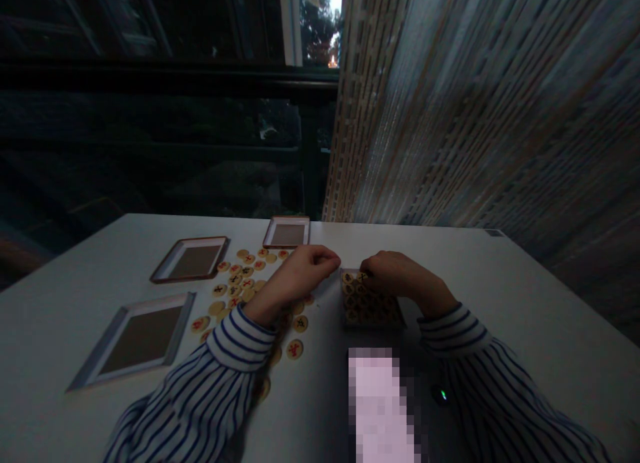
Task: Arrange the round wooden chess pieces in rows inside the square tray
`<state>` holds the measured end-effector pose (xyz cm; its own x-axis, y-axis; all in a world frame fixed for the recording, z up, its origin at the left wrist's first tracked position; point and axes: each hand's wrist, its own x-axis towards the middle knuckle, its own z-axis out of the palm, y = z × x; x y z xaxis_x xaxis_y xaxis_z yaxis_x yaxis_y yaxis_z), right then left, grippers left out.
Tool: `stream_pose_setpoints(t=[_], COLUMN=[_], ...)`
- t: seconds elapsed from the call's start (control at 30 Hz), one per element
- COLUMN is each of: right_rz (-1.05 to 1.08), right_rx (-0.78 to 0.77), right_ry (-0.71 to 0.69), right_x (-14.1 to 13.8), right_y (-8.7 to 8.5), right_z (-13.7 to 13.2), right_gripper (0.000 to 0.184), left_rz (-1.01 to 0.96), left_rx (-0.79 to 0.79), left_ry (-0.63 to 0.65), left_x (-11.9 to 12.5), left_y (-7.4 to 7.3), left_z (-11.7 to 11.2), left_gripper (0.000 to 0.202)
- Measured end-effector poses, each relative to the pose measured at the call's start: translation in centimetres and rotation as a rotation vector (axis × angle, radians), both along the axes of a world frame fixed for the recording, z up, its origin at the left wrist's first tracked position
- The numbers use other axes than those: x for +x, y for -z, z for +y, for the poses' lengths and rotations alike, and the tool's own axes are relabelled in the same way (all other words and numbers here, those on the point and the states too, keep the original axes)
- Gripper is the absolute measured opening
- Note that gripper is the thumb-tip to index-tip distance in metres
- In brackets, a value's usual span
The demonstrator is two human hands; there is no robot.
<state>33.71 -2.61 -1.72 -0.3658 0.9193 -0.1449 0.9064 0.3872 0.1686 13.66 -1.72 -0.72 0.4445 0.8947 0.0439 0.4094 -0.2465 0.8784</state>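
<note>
My left hand (313,268) is above the table, left of the box, with thumb and fingers pinched together. Whatever lies between its fingertips, if anything, is too small to make out. My right hand (395,273) reaches over a shallow box (373,327), its closed fingertips at a Chinese chess piece (362,276) in the far row. Rows of round wooden pieces with dark characters fill much of the box; the hand hides its far right part. Loose Chinese chess pieces (247,283), some red-marked, some dark-marked, some blank side up, spread beneath and left of my left forearm.
A rimmed tray or lid (190,258) and a smaller one (287,232) lie behind the loose pieces. Another pale-rimmed lid (143,336) is at the left. A blurred-out phone-like screen (380,403) is in front of the box. A string curtain (425,116) hangs behind.
</note>
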Motion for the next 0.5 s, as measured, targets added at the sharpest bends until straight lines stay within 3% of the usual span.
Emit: stream_pose_setpoints(t=[0.5], right_rz=[-0.025], right_rx=[0.068], right_ry=[-0.021], right_x=[-0.28], right_y=[0.44], right_z=[-0.01], right_gripper=[0.025], left_rz=[0.005], left_rx=[0.004], left_ry=[0.034], left_x=[-0.07], left_y=[0.18], left_z=[0.05], left_gripper=[0.027])
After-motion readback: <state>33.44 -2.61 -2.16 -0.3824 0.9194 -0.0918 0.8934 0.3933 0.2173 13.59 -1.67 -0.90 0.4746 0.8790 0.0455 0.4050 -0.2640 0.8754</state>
